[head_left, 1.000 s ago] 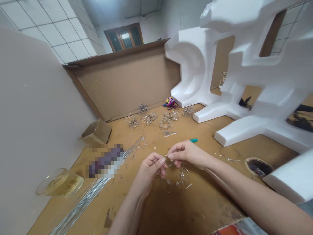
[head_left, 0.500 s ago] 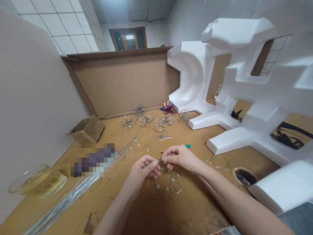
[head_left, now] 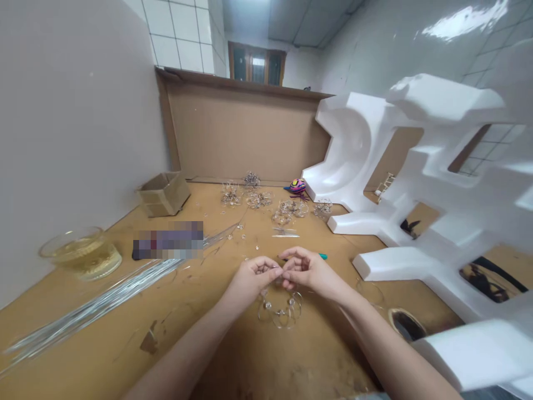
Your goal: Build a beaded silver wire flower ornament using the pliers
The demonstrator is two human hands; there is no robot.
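My left hand (head_left: 260, 278) and my right hand (head_left: 306, 272) meet at the middle of the table, fingertips pinched together. Between them they hold a beaded wire ring (head_left: 281, 316), made of thin silvery loops with clear round beads; it hangs below my fingers. Its upper part is hidden behind the fingers. Just beyond my right hand lies a tool with a green end (head_left: 323, 256), mostly covered by the hand. Several loose clear beads (head_left: 243, 236) are scattered past my left hand. Short straight wires (head_left: 285, 232) lie in front of both hands.
Several finished-looking wire clusters (head_left: 259, 199) stand at the back beside a colourful round object (head_left: 297, 186). To the left are a long wire bundle (head_left: 108, 300), a glass bowl (head_left: 89, 258) with yellowish contents and a cardboard box (head_left: 163, 194). White foam packing (head_left: 395, 261) borders the right.
The view has turned, shifting the background to the right. My hands have drawn closer together, fingertips now touching, and the beaded wire ring hangs below them.
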